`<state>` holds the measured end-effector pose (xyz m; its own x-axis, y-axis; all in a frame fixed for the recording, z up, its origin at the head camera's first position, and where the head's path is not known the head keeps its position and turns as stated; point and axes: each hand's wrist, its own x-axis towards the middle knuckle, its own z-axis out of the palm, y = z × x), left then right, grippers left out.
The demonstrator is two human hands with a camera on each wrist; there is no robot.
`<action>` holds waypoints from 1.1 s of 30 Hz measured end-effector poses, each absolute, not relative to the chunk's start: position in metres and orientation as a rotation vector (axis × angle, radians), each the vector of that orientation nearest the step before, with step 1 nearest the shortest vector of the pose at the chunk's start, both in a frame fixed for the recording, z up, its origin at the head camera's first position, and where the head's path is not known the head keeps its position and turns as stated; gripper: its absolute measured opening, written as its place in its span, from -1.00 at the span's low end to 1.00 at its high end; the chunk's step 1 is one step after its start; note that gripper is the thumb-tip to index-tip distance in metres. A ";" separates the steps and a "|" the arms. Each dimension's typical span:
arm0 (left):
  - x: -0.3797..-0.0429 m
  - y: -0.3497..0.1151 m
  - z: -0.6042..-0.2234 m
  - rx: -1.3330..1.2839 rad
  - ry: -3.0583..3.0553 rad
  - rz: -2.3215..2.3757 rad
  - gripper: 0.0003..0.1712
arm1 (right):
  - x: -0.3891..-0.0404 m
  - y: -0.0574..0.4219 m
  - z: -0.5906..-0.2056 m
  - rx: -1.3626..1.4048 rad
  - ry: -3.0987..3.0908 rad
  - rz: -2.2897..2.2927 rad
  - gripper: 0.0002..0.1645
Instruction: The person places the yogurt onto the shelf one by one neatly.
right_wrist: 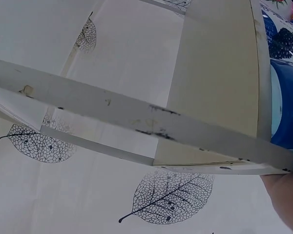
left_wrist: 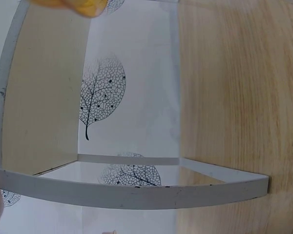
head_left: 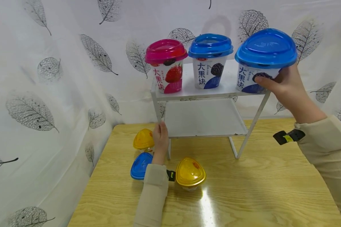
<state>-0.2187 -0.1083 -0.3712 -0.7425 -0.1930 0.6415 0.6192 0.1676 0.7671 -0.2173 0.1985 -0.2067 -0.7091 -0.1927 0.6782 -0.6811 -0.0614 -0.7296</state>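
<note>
My right hand (head_left: 288, 90) grips a yogurt cup (head_left: 265, 49) with a blue lid and a blackberry label, at the right end of the white rack's (head_left: 203, 118) top shelf. Its thumb lies across the front of the label. In the right wrist view, the cup's blue side (right_wrist: 289, 112) shows close beside the shelf edge. Lower down, my left hand (head_left: 160, 138) holds the rack's left front leg. A second blue-lidded blackberry cup (head_left: 208, 61) stands mid-shelf, and a pink-lidded strawberry cup (head_left: 167, 67) stands at the left end.
On the wooden table (head_left: 272, 189), a yellow-lidded cup (head_left: 190, 172) stands before the rack. Left of the rack are another yellow-lidded cup (head_left: 143, 138) and a blue-lidded cup (head_left: 140, 165), both partly behind my left arm. A leaf-patterned sheet (head_left: 102, 82) hangs behind and at the left.
</note>
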 end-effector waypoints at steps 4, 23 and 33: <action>-0.219 -0.109 -0.372 -0.407 -1.819 -1.638 -0.42 | -0.219 0.199 -0.205 0.930 -1.875 1.814 -0.14; -0.218 -0.109 -0.373 -0.391 -1.834 -1.650 -0.42 | -0.229 0.201 -0.205 0.905 -1.882 1.956 -0.24; -0.219 -0.109 -0.374 -0.393 -1.832 -1.635 -0.41 | -0.234 0.204 -0.204 0.955 -1.868 1.990 -0.28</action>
<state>-0.2190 -0.1090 -0.3737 -0.7485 -0.1918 0.6348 0.6090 0.1801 0.7724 -0.2340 0.2040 -0.2044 -0.7542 -0.2497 0.6073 -0.5903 -0.1473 -0.7937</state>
